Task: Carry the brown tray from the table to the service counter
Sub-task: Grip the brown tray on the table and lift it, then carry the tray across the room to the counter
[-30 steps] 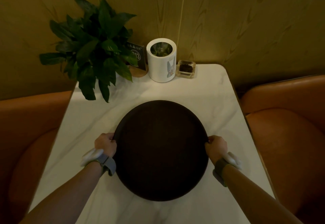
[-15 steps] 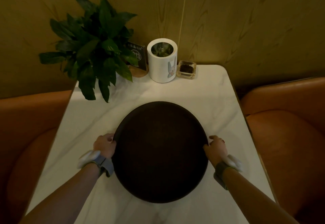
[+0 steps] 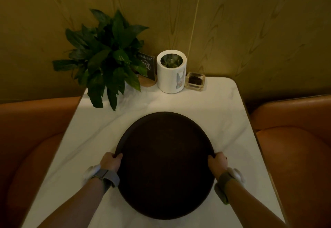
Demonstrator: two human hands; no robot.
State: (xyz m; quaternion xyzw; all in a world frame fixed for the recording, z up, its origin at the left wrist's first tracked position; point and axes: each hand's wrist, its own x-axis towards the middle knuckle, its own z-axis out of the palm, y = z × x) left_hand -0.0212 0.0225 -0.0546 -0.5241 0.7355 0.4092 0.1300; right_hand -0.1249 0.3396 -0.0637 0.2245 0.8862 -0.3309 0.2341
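The tray [image 3: 165, 165] lay on the table [image 3: 229, 113], nearer than the plant [image 3: 107, 61]. Left hand [image 3: 111, 162] and right hand [image 3: 217, 162] gripped opposite rims; lifting evenly would keep it level.

table [image 3: 223, 113]: white marble top
brown tray [image 3: 164, 165]: between the hands, its rim gripped by both
beyond the hands: potted plant [image 3: 107, 57], number sign [image 3: 146, 68], white cylinder [image 3: 171, 74], glass dish [image 3: 195, 81]

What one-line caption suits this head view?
Both hands, left and right, grip the round dark brown tray on the white marble table.
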